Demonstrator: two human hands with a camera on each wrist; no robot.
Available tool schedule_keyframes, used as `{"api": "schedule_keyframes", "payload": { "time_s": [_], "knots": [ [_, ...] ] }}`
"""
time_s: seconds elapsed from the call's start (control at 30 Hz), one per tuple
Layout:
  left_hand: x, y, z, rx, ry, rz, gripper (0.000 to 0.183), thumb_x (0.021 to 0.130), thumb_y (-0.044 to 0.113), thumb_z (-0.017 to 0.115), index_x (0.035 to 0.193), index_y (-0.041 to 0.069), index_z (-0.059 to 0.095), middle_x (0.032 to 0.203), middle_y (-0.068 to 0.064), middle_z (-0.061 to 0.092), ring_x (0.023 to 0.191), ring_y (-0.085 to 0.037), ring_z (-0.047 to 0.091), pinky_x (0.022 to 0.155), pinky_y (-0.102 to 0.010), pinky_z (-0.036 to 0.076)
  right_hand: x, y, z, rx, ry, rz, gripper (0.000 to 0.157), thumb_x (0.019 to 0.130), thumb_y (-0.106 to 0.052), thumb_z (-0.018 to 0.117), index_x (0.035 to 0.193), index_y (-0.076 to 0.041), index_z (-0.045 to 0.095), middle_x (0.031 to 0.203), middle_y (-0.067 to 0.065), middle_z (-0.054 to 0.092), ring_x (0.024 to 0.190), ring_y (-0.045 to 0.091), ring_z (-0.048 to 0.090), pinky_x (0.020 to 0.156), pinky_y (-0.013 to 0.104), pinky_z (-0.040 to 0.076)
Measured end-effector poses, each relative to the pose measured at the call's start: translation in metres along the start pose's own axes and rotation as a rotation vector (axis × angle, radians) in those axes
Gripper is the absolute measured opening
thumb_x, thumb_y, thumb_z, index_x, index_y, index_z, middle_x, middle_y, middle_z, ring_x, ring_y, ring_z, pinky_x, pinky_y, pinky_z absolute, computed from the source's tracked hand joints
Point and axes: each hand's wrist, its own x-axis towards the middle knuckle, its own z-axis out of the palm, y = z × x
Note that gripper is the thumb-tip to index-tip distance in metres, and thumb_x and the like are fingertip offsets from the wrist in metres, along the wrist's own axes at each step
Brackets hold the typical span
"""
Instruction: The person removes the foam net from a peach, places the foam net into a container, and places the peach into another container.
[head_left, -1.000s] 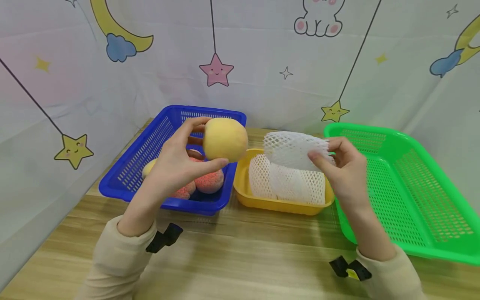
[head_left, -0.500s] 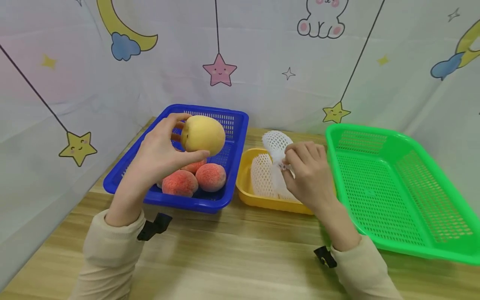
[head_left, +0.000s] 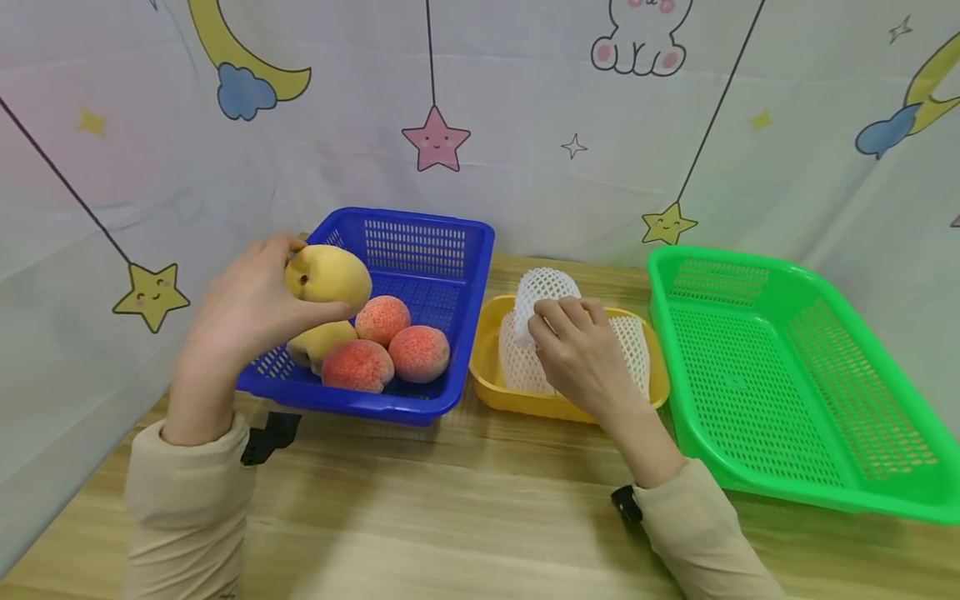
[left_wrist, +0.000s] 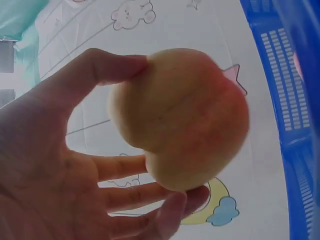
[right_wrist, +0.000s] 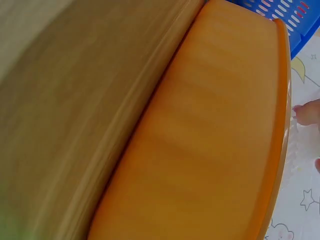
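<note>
In the head view, my left hand [head_left: 243, 308] grips a yellow peach [head_left: 330, 275] above the left part of the blue basket [head_left: 300, 392]. The left wrist view shows this peach [left_wrist: 185, 115] with a pink blush and a crease, thumb on one side and fingers on the other. My right hand [head_left: 581, 354] pinches a white foam net sleeve [head_left: 546, 287] over the yellow tray [head_left: 491, 333]. More foam net sleeves [head_left: 517, 358] lie in that tray, partly hidden by the hand. At the right wrist view's edge, only fingertips [right_wrist: 307, 112] show beyond the tray's rim.
Several peaches lie in the blue basket, among them a red one [head_left: 358, 365] and a yellow one [head_left: 318, 340]. A green basket [head_left: 757, 392] stands at the right. Behind everything hangs a printed white cloth [head_left: 525, 200]. The wooden table [head_left: 420, 508] extends in front.
My left hand has moved left with the yellow peach, from the blue basket's right side to its left. My right hand has brought the foam net sleeve left, lower over the yellow tray.
</note>
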Motion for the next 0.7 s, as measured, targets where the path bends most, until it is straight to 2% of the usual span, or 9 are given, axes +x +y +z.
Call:
{"api": "schedule_keyframes", "payload": {
  "time_s": [0.13,0.27,0.37,0.57,0.7],
  "knots": [
    [0.0,-0.008,-0.002,0.076,-0.023,-0.042,0.094,0.074,0.052,0.073,0.14,-0.004,0.034,0.127,-0.027,0.045,0.107,-0.042,0.046,0.083,-0.058,0.042,0.002,-0.003,0.002,0.041,-0.101,0.013,0.014,0.079,-0.005,0.066,0.09,-0.006,0.058,0.1,0.006,0.057,0.087,0.026,0.05,0.074,0.037,0.042],
    [0.004,-0.013,0.001,0.103,-0.014,-0.057,0.092,0.075,0.05,0.073,0.139,-0.005,0.036,0.127,-0.027,0.046,0.107,-0.043,0.047,0.083,-0.059,0.042,0.002,-0.006,0.003,0.124,-0.282,0.077,0.027,0.075,-0.015,0.077,0.09,-0.009,0.055,0.11,0.006,0.058,0.094,0.027,0.051,0.074,0.036,0.041],
    [0.01,-0.014,0.008,0.101,0.008,-0.05,0.092,0.075,0.047,0.073,0.141,-0.004,0.034,0.129,-0.027,0.047,0.109,-0.044,0.047,0.086,-0.06,0.042,0.001,-0.008,0.003,0.224,-0.4,0.147,0.034,0.077,-0.027,0.08,0.088,-0.011,0.052,0.117,0.006,0.058,0.099,0.027,0.053,0.074,0.037,0.042],
    [0.022,-0.015,0.027,0.113,0.05,-0.026,0.081,0.075,0.035,0.073,0.137,-0.005,0.039,0.125,-0.029,0.05,0.105,-0.047,0.051,0.083,-0.06,0.044,-0.001,-0.012,0.003,0.392,-0.598,0.248,0.037,0.087,-0.048,0.065,0.097,-0.014,0.054,0.122,0.005,0.057,0.104,0.027,0.055,0.079,0.041,0.045],
    [0.026,-0.018,0.037,0.116,0.094,-0.004,0.078,0.074,0.027,0.075,0.136,-0.005,0.04,0.123,-0.03,0.049,0.106,-0.049,0.05,0.082,-0.061,0.044,-0.001,-0.014,0.004,0.484,-0.674,0.271,0.03,0.096,-0.042,0.052,0.102,-0.014,0.06,0.12,0.006,0.059,0.108,0.027,0.056,0.086,0.044,0.049]
  ]
}}
